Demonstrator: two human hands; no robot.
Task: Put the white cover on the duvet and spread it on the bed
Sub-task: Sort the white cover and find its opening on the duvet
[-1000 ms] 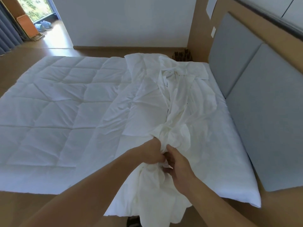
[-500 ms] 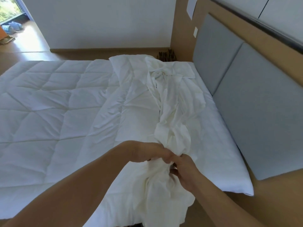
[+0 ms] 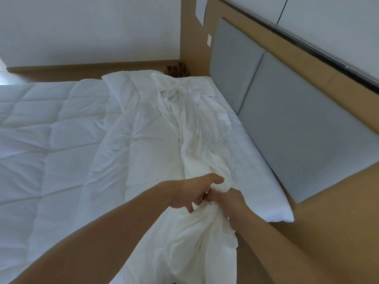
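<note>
Since the frame half a second earlier, the left hand (image 3: 192,192) is loosening. Its fingers (image 3: 189,209), previously clenched on the fabric, are now spreading apart and pointing toward 6 o'clock. Both hands are also sitting further toward 4 o'clock in the head view.

Left hand: released. Its uppermost digit (image 3: 217,178) is reaching toward 3 o'clock and touching the top of the bunched fabric. A white fold is showing between two of the spread fingers, and no finger is closing on it.

Right hand (image 3: 232,200): grasping. It is lying at 3 o'clock of the left hand, touching it. Its fingers (image 3: 222,198) are curling round the gathered neck of the white, thin, crumpled fabric cover (image 3: 192,140).

Cover position: it is running as a rumpled strip from the far edge of the bed at 12 o'clock, through both hands, and is hanging over the near edge at 6 o'clock.

The white, quilted, padded duvet (image 3: 51,144) is lying flat at 9 o'clock of the cover, with its nearer edge wrinkling up against the strip.

The white-sheeted bed (image 3: 262,181) is showing bare at 3 o'clock of the cover. The grey padded headboard panels (image 3: 297,130) are standing at 2 o'clock, and a small white rectangular switch plate (image 3: 209,40) is sitting on the tan wall panel at 12 o'clock.
</note>
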